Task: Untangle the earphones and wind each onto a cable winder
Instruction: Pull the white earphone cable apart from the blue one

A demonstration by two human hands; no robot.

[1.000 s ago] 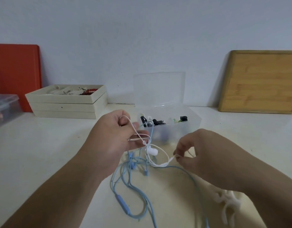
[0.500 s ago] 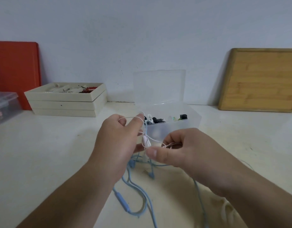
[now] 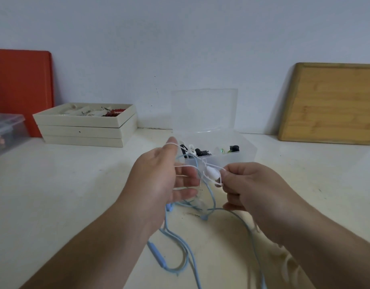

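While the left hand (image 3: pixel 159 176) hooks white earphones (image 3: pixel 211 174) on loosely spread fingers, the right hand (image 3: pixel 248 188) pinches them.

The single head-worn camera looked forward and down from close above the table (image 3: pixel 54 195), the wall (image 3: pixel 179 38) at 12 o'clock and both forearms entering from 6 o'clock.

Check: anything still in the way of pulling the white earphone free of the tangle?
Yes. The blue cable runs through the white earphone loops stretched between the left hand and right hand, so the two remain intertwined.
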